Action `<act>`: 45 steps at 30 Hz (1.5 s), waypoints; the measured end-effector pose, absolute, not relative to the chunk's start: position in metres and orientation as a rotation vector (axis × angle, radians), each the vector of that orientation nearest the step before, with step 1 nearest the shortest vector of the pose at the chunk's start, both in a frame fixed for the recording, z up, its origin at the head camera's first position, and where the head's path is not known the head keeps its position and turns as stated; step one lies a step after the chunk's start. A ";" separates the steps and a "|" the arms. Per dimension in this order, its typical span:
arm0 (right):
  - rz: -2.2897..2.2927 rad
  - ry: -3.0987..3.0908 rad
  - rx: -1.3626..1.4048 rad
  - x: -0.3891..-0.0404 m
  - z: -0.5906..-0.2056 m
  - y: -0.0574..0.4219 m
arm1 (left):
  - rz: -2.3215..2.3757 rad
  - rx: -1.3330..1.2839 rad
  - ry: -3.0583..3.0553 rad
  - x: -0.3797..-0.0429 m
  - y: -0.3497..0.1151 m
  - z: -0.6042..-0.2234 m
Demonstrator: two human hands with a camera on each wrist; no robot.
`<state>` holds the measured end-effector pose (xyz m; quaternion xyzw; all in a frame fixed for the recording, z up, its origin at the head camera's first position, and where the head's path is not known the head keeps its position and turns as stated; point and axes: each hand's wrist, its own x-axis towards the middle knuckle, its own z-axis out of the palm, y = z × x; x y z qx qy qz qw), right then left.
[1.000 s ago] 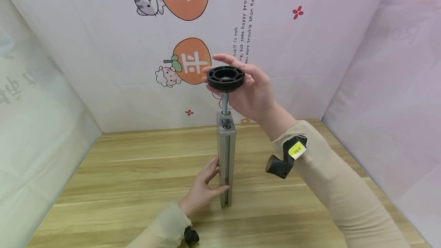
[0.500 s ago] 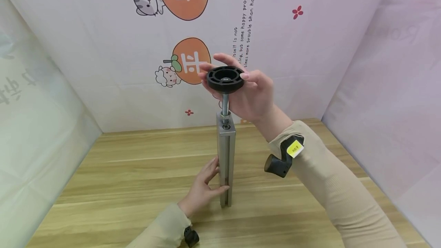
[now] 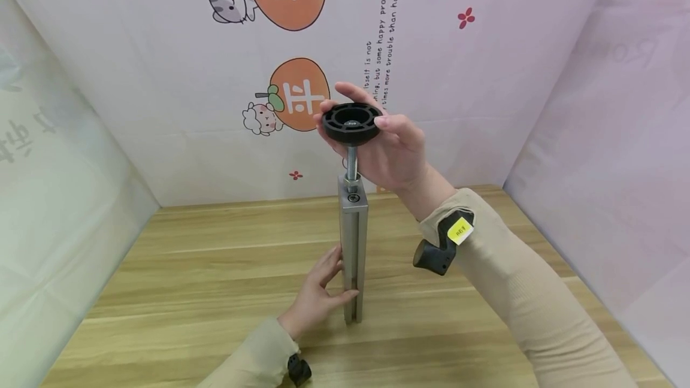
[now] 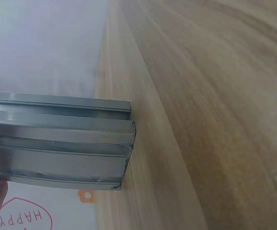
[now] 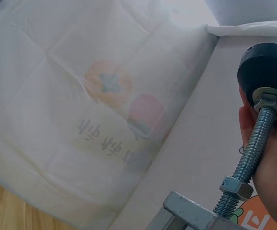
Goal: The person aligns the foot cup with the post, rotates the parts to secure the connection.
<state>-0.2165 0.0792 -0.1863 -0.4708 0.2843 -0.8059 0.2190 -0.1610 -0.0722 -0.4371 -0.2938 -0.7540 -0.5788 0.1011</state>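
An aluminium profile (image 3: 353, 256) stands upright on the wooden table, its slotted sides also visible in the left wrist view (image 4: 57, 139). A levelling foot with a round black base (image 3: 351, 132) tops it, base upward, on a threaded stud (image 5: 253, 148). A hex nut (image 5: 236, 188) sits on the stud just above the profile's end plate. My right hand (image 3: 396, 154) holds the black base, thumb on its near right rim and fingers round its far left side. Low on the profile, my left hand (image 3: 315, 301) grips it between thumb and fingers.
Printed white cloth (image 3: 431, 76) rises behind the wooden table (image 3: 215, 268), with more cloth along both sides. Black camera mounts sit on the right wrist (image 3: 444, 247) and the left wrist (image 3: 298, 370).
My right thumb has come down from behind the base onto its right rim, and the right wrist has shifted slightly left. The left hand and the profile have stayed in place.
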 end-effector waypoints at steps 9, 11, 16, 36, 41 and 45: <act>-2.188 0.973 -1.480 -0.221 -0.188 0.083 | -1.717 -0.874 -2.223 -0.161 -0.072 -0.437; -2.172 0.999 -1.515 -0.224 -0.188 0.085 | -1.709 -0.884 -2.216 -0.161 -0.072 -0.436; -2.160 1.078 -1.543 -0.226 -0.187 0.088 | -1.696 -0.897 -2.195 -0.161 -0.072 -0.437; -2.150 1.924 -1.627 -0.212 -0.175 0.096 | -1.680 -0.991 -2.114 -0.164 -0.073 -0.441; -2.126 2.148 -1.579 -0.205 -0.172 0.096 | -1.689 -0.995 -2.116 -0.164 -0.073 -0.440; -2.078 2.307 -1.564 -0.200 -0.171 0.093 | -1.675 -0.997 -2.114 -0.164 -0.074 -0.440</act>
